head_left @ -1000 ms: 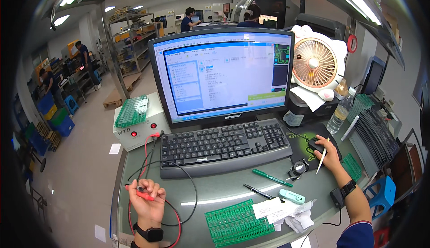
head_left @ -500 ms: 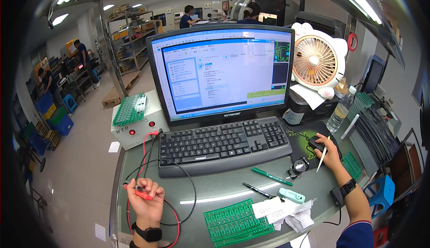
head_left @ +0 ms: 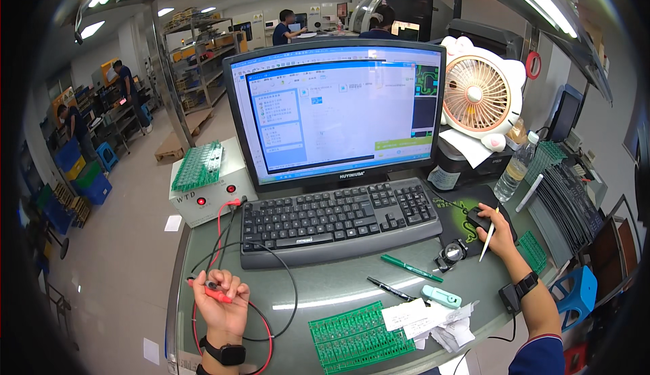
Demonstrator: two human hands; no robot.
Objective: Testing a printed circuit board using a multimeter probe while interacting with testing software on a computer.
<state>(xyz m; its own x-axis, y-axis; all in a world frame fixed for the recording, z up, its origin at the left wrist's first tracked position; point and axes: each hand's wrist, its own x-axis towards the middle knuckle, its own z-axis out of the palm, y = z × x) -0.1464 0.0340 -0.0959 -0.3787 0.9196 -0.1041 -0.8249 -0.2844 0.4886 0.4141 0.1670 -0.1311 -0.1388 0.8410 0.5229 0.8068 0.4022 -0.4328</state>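
Observation:
My left hand (head_left: 223, 305) is turned palm up at the desk's left side, its fingers curled round the test probes (head_left: 218, 295), one red and one black. Their leads loop over the desk to the white box (head_left: 208, 192) beside the monitor. On the right, my right hand (head_left: 500, 235) rests over a black computer mouse (head_left: 479, 219) on a dark mouse pad (head_left: 450, 206). A slim white pen-like stick (head_left: 488, 238) sticks out between its fingers. Straight ahead, the monitor (head_left: 338, 114) displays a file window, behind a black keyboard (head_left: 338, 216).
In front lie a green circuit board panel (head_left: 355, 338), paper slips (head_left: 433, 321), a green pen (head_left: 411, 267), a black marker (head_left: 391, 288) and a small black loupe-like device (head_left: 450, 254). A fan (head_left: 477, 94) and a water bottle (head_left: 516, 168) stand right. Other people work farther back.
A pop-up menu on the monitor has disappeared, leaving the file window. Both hands stay in nearly the same place, still holding the same things.

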